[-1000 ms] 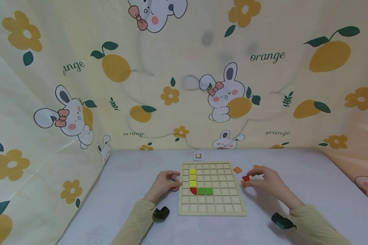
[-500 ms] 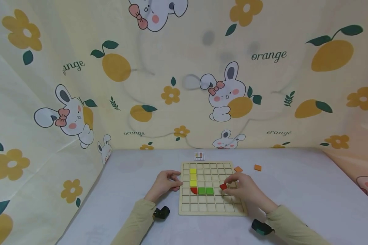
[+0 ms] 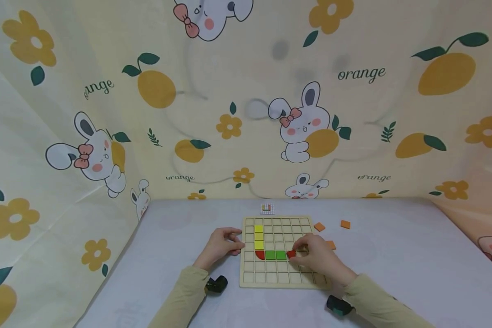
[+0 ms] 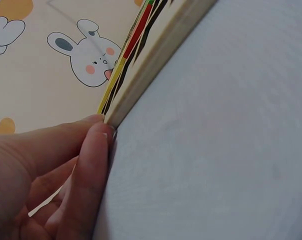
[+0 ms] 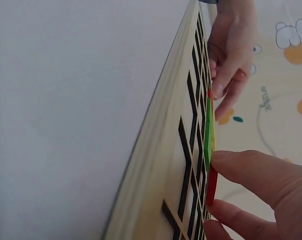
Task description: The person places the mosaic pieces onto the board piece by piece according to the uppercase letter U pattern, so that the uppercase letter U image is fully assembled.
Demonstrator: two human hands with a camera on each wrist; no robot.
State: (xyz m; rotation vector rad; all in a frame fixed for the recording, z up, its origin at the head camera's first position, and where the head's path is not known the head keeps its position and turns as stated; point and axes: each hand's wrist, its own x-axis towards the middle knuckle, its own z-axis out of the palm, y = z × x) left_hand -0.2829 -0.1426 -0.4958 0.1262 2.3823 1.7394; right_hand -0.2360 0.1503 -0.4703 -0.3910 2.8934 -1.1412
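Note:
A wooden grid board (image 3: 284,273) lies flat on the table. It carries three yellow squares (image 3: 258,237) in a column, a red quarter-round piece (image 3: 259,255) below them and two green squares (image 3: 275,255) beside that. My right hand (image 3: 307,256) pinches a red piece (image 3: 290,254) between thumb and finger and sets it in the cell right of the green squares (image 5: 207,136); the red piece (image 5: 211,185) shows edge-on in the right wrist view. My left hand (image 3: 222,246) rests at the board's left edge, fingertips (image 4: 98,137) touching its side (image 4: 156,65).
Three loose orange tiles lie right of the board: two (image 3: 319,227) (image 3: 345,224) near its far corner, one (image 3: 330,244) beside my right hand. A small pattern card (image 3: 267,208) sits behind the board. A printed fabric backdrop (image 3: 246,100) walls in the table (image 3: 414,255).
My right hand carried the red piece from the table right of the board leftward onto the board, down to the cell beside the green squares. The left hand stayed put.

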